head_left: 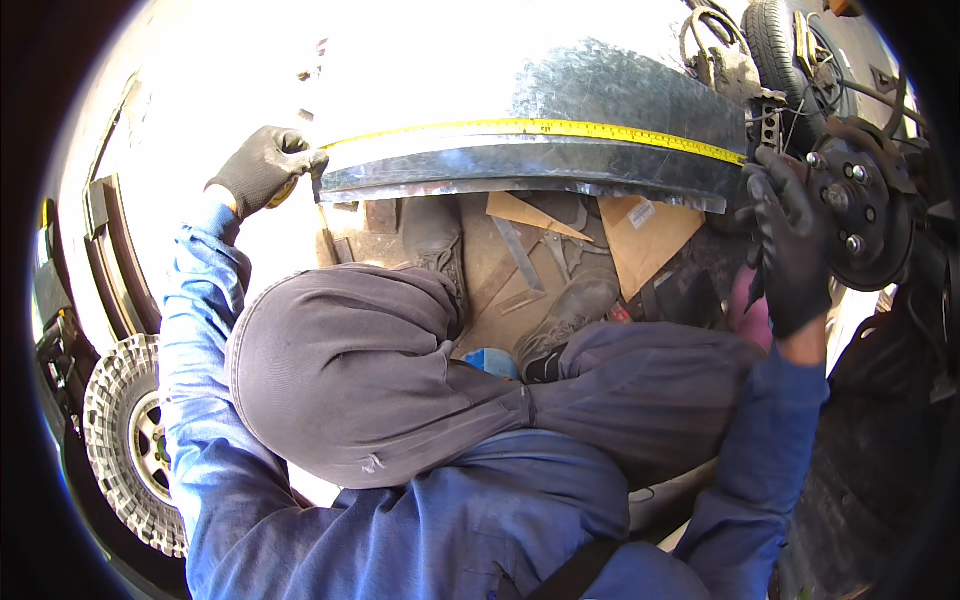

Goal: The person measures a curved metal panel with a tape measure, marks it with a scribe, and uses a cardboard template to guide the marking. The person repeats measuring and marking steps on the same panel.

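A long yellow tape measure [560,127] stretches across a bent piece of shiny sheet metal [520,162], close to its near folded edge. My left hand [258,168], in a dark work glove, is closed at the tape's left end, beside the sheet's left corner; a bit of yellow shows under the palm. At the other end, my gloved right hand [792,240] has its fingers bent at the sheet's right edge, where the tape stops. Its fingertips appear to pinch the tape there, though the exact contact is partly hidden.
Close to my right hand is a wheel hub [850,200] with studs. A tyre [775,45] stands beyond it; another wheel [135,445] is at left. Below the sheet lie cardboard [645,240], shears [560,255] and metal strips, around my boots [575,310].
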Demonstrator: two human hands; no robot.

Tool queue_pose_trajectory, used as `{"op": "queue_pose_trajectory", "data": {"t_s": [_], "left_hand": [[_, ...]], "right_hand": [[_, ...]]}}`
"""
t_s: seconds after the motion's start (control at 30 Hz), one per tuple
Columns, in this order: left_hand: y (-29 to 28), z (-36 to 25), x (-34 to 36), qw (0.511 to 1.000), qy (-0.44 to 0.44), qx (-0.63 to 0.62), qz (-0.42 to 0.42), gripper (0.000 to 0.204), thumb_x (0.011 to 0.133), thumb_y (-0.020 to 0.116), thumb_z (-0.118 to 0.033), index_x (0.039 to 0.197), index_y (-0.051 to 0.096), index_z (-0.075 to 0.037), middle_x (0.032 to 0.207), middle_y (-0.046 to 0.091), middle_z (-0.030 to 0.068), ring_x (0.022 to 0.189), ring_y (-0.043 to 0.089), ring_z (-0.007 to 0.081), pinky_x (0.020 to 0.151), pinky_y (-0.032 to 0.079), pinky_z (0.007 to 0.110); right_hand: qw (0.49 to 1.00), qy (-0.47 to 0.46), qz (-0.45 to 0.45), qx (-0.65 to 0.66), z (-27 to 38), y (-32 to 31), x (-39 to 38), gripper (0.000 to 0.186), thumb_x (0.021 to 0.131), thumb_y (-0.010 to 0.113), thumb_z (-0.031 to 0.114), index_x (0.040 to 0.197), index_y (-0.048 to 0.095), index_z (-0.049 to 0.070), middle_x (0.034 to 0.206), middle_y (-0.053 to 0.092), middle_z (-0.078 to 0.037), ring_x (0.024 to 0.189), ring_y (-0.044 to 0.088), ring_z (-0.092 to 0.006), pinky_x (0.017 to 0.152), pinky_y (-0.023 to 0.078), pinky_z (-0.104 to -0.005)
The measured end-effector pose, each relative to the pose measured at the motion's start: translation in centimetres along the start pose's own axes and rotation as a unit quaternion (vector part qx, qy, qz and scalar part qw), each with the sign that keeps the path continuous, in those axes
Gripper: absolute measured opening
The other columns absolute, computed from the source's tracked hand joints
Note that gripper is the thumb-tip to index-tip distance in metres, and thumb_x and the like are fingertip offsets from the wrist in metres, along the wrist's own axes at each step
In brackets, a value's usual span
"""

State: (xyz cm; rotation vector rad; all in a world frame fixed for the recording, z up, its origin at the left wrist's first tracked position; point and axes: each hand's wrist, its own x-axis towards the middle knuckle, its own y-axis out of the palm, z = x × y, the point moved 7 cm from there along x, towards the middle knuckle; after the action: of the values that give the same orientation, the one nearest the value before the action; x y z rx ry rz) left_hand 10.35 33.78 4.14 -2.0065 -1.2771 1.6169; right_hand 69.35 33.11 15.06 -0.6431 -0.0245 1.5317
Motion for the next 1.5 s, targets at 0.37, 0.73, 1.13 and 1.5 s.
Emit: {"op": "queue_pose_trajectory", "data": {"t_s": [0.37,0.73,1.13,1.5], "left_hand": [[0.2,-0.6,-1.1,1.000,-0.010,0.013,-0.020,0.037,0.108,0.076,-0.040,0.095,0.082,-0.006,0.061,0.057,-0.0015,0.053,0.046,0.0086,0.053,0.040,0.032],[0.3,-1.0,-2.0,0.998,0.017,0.037,-0.057,0.038,0.108,0.076,-0.038,0.101,0.082,-0.002,0.080,0.067,0.0064,0.069,0.057,0.0143,0.068,0.049,0.036],[0.8,-0.9,-2.6,0.995,0.029,0.023,-0.089,0.034,0.110,0.076,-0.035,0.098,0.078,-0.003,0.086,0.066,0.0056,0.076,0.055,0.0158,0.074,0.049,0.037],[0.9,-0.1,-2.5,0.995,0.031,-0.006,-0.094,0.035,0.108,0.078,-0.035,0.094,0.075,-0.003,0.082,0.061,0.0033,0.072,0.050,0.0134,0.067,0.044,0.036]], "right_hand": [[0.981,0.141,0.132,0.023,0.8,5.3,-9.6,0.059,0.101,0.074,0.007,0.158,0.058,-0.002,0.120,0.070,-0.006,0.099,0.063,-0.0077,0.088,0.054,-0.0261],[0.971,-0.030,-0.052,0.231,5.6,4.0,-6.8,0.035,0.113,0.064,0.027,0.126,0.073,-0.004,0.107,0.077,-0.011,0.086,0.069,-0.0125,0.081,0.057,-0.0311],[0.969,-0.057,0.168,0.174,2.8,11.8,0.4,0.056,0.116,0.061,0.035,0.154,0.055,-0.007,0.125,0.075,-0.019,0.097,0.076,-0.0215,0.089,0.063,-0.0372],[0.976,0.010,0.216,-0.043,0.2,12.1,2.4,0.049,0.107,0.066,0.008,0.155,0.061,0.003,0.118,0.072,-0.012,0.105,0.073,-0.0223,0.097,0.060,-0.0396]]}}
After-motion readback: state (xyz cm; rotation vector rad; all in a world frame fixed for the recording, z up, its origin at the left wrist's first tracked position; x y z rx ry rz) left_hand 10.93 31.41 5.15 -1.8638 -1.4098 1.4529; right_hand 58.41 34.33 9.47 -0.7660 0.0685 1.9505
